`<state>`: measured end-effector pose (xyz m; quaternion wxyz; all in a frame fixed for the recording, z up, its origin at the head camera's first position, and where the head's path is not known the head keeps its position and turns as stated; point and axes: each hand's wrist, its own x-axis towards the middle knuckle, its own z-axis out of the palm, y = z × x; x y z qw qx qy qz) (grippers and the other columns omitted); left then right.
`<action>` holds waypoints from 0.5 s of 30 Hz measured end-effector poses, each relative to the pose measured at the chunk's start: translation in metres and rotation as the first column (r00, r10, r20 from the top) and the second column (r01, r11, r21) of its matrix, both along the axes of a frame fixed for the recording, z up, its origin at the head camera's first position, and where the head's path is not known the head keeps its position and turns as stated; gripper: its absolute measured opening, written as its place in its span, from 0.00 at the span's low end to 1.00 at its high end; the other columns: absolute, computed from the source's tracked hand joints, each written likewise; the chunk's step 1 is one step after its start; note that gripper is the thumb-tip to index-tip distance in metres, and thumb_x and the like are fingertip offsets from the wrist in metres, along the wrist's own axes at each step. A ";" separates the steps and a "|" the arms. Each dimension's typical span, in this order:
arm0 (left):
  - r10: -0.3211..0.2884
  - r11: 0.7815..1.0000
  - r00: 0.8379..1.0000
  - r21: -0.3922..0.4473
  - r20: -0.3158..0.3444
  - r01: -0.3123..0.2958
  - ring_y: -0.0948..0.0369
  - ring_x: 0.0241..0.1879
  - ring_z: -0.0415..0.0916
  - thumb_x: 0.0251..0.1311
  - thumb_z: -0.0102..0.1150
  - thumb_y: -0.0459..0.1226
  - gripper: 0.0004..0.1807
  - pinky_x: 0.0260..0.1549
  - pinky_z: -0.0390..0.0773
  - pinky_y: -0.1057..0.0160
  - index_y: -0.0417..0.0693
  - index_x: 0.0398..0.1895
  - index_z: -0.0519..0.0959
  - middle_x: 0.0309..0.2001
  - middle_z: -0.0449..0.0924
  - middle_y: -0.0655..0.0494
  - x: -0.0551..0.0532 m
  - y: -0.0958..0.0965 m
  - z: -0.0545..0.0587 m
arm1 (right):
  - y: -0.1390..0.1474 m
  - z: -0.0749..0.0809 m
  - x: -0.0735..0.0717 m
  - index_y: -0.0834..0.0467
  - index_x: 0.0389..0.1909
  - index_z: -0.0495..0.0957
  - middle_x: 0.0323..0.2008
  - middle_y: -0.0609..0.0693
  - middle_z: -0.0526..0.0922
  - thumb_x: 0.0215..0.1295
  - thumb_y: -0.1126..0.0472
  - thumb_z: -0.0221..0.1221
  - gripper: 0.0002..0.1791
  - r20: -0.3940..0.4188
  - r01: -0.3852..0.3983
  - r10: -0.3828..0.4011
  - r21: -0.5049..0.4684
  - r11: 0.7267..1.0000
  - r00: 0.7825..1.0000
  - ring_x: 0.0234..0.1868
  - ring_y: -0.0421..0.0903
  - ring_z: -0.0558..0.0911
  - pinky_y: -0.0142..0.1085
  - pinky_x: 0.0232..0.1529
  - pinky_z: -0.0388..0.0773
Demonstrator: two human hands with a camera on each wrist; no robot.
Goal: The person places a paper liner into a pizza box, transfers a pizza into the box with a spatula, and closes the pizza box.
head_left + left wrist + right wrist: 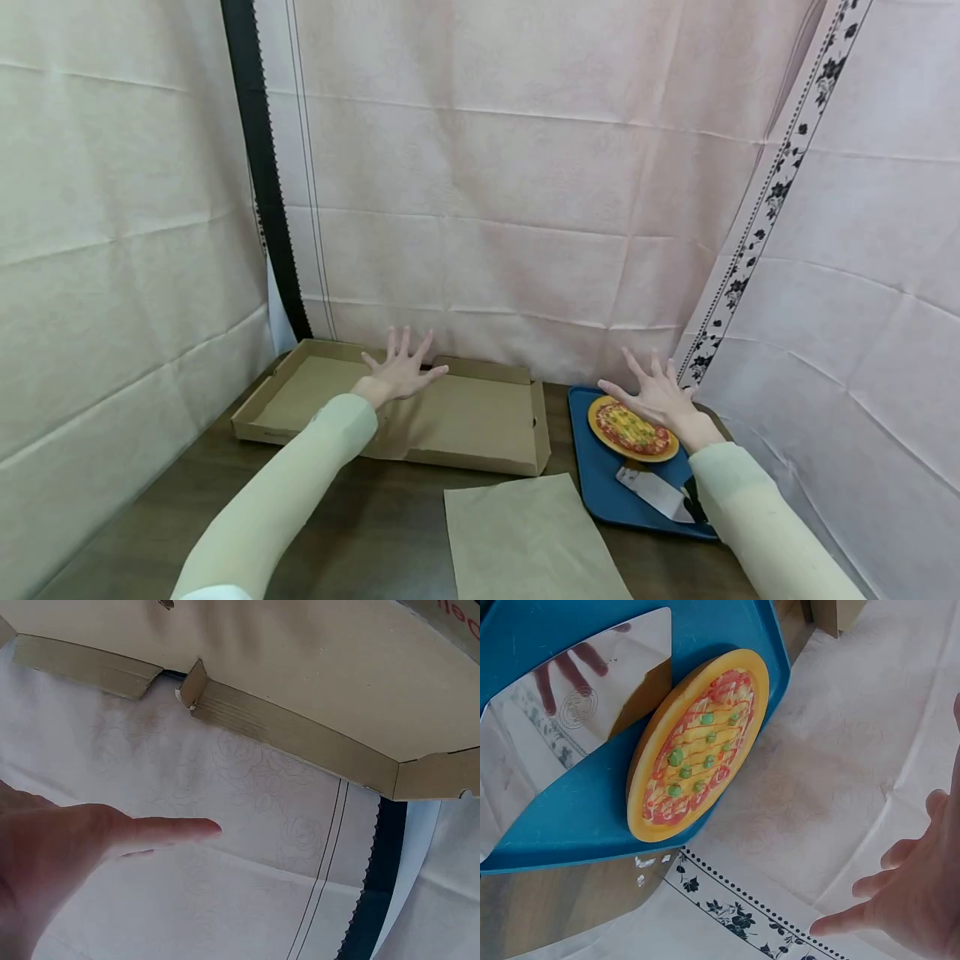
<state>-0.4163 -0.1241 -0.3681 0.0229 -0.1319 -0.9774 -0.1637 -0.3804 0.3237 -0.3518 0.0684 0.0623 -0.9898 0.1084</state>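
Note:
My left hand [401,372] is raised with spread fingers over the open cardboard box [480,417]. In the left wrist view, the hand [67,840] shows at the left against the cloth, with nothing in it. Over the right side, my right hand [660,396] also has its fingers spread and holds nothing. It overlaps the far edge of a small pizza [630,429] in the head view. That pizza, topped with yellow, red and green bits, sits on a blue tray [600,492]. Beside it on the tray lies a shiny pizza server [577,712], its dark handle partly hidden by my right sleeve.
A sheet of brown paper [525,533] lies at the front of the dark wooden table [367,508], between box and tray. Pale cloth walls [480,167] rise at the back and both sides. White scraps [645,862] show near the tray's edge.

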 end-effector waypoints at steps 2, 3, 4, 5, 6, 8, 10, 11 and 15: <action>-0.018 1.000 1.000 0.002 -0.013 0.018 0.37 0.74 0.19 0.69 0.32 0.64 0.42 0.56 0.28 0.19 0.60 0.78 0.32 0.77 0.23 0.38 -0.001 0.000 -0.001 | 0.000 0.001 0.000 0.43 0.77 0.35 0.75 0.71 0.33 0.62 0.23 0.40 0.50 -0.001 0.001 -0.001 0.003 1.000 1.000 0.70 0.80 0.34 0.84 0.51 0.34; -0.028 1.000 0.999 0.006 -0.023 0.029 0.37 0.75 0.22 0.70 0.32 0.63 0.42 0.58 0.29 0.20 0.58 0.78 0.34 0.77 0.27 0.37 -0.001 0.000 -0.001 | -0.001 0.001 0.000 0.43 0.77 0.35 0.75 0.71 0.34 0.62 0.23 0.40 0.51 -0.003 0.000 0.000 0.005 1.000 1.000 0.70 0.80 0.35 0.83 0.52 0.34; -0.041 0.999 0.998 0.008 -0.039 0.041 0.36 0.75 0.25 0.71 0.33 0.61 0.41 0.59 0.31 0.21 0.55 0.78 0.35 0.77 0.31 0.35 -0.002 0.001 -0.001 | -0.001 0.002 0.000 0.44 0.77 0.35 0.74 0.72 0.35 0.62 0.23 0.40 0.51 -0.006 0.000 0.000 0.009 1.000 1.000 0.71 0.79 0.35 0.83 0.53 0.34; -0.054 0.998 0.997 0.009 -0.057 0.054 0.36 0.76 0.30 0.72 0.34 0.59 0.40 0.61 0.33 0.22 0.53 0.78 0.37 0.76 0.37 0.34 -0.003 0.002 0.000 | -0.001 0.002 0.000 0.44 0.77 0.35 0.74 0.72 0.36 0.62 0.23 0.39 0.51 -0.007 0.002 -0.001 0.013 1.000 1.000 0.71 0.79 0.36 0.83 0.53 0.34; -0.065 0.998 0.995 0.005 -0.081 0.065 0.36 0.75 0.35 0.72 0.35 0.57 0.39 0.62 0.37 0.23 0.50 0.78 0.40 0.76 0.43 0.34 -0.003 0.003 0.000 | -0.002 0.003 0.000 0.45 0.78 0.35 0.74 0.72 0.37 0.62 0.23 0.39 0.51 -0.011 0.001 -0.001 0.014 1.000 1.000 0.71 0.78 0.37 0.82 0.54 0.34; -0.084 0.996 0.988 -0.005 -0.132 0.084 0.38 0.73 0.46 0.73 0.40 0.54 0.37 0.65 0.46 0.27 0.47 0.77 0.46 0.72 0.54 0.35 -0.005 0.006 0.001 | -0.003 0.004 0.000 0.46 0.78 0.36 0.74 0.72 0.39 0.62 0.23 0.39 0.51 -0.025 -0.004 0.004 0.023 1.000 1.000 0.72 0.77 0.39 0.82 0.55 0.35; -0.102 0.995 0.978 -0.019 -0.179 0.101 0.41 0.68 0.54 0.72 0.43 0.50 0.34 0.64 0.56 0.31 0.45 0.75 0.51 0.67 0.62 0.37 -0.003 0.011 0.002 | -0.003 0.005 -0.001 0.46 0.78 0.38 0.74 0.72 0.41 0.63 0.24 0.39 0.50 -0.042 -0.009 0.010 0.030 1.000 0.999 0.72 0.75 0.42 0.81 0.56 0.35; -0.113 0.994 0.973 -0.027 -0.200 0.109 0.43 0.66 0.57 0.72 0.45 0.48 0.33 0.62 0.60 0.35 0.45 0.74 0.53 0.64 0.65 0.38 -0.002 0.014 0.003 | -0.004 0.005 -0.002 0.47 0.78 0.38 0.74 0.72 0.42 0.63 0.24 0.39 0.50 -0.051 -0.011 0.013 0.033 0.999 0.999 0.72 0.75 0.43 0.81 0.56 0.36; -0.169 0.985 0.954 -0.059 -0.249 0.159 0.47 0.56 0.65 0.69 0.49 0.44 0.29 0.53 0.72 0.47 0.44 0.69 0.60 0.55 0.70 0.41 0.005 0.025 0.001 | -0.004 0.005 -0.003 0.49 0.78 0.41 0.74 0.72 0.45 0.63 0.24 0.39 0.50 -0.068 -0.019 0.021 0.041 0.999 0.997 0.72 0.73 0.47 0.80 0.57 0.37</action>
